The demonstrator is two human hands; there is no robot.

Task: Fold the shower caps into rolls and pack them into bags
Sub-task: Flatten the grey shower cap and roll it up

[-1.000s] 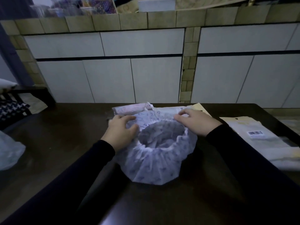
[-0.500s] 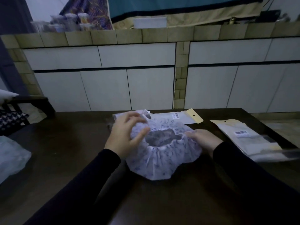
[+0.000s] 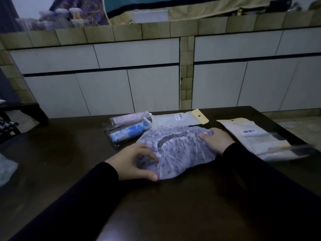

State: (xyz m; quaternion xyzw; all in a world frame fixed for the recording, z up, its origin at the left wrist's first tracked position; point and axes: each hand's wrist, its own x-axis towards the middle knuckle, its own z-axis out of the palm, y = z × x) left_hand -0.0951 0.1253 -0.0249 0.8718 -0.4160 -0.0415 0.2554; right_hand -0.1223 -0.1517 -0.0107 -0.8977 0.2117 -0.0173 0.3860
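1. Lying flattened on the dark surface (image 3: 173, 206), the patterned shower cap (image 3: 180, 150) sits between both hands, its elastic opening squashed to a narrow curved slit, probably so it can be folded before rolling.
2. The left hand (image 3: 132, 162) grips the cap's near-left edge, with fingers (image 3: 147, 154) curled on top and the thumb along the side, apparently to hold the gathered plastic in place.
3. The right hand (image 3: 217, 140) pinches the far-right edge with bent fingers, seemingly keeping the cap taut.
4. Just behind the cap, a clear bag (image 3: 156, 124) with a yellow header already holds a pink roll (image 3: 128, 118) and a blue floral roll (image 3: 128, 132), side by side, leaving room for a third, I judge.
5. More flat bags (image 3: 251, 136) lie to the right, within reach for later packing.
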